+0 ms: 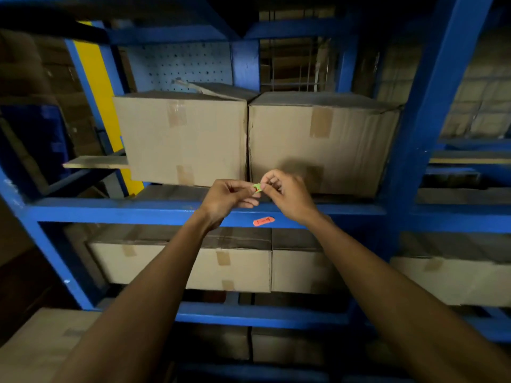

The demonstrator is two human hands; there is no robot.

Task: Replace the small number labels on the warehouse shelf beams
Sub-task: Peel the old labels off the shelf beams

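Note:
A small green label [257,187] is pinched between the fingertips of my left hand [231,197] and my right hand [287,196], held in front of the cardboard boxes just above the blue shelf beam [110,211]. A small orange-red label [263,221] with handwritten marks is stuck on the front face of that beam, directly below my hands. Both hands have their fingers closed on the green label, which is partly hidden by the fingertips.
Two large taped cardboard boxes [188,139] [323,150] sit on the shelf behind my hands. More boxes [229,265] fill the shelf below. A blue upright [431,106] stands at the right, a yellow post [94,87] at the left.

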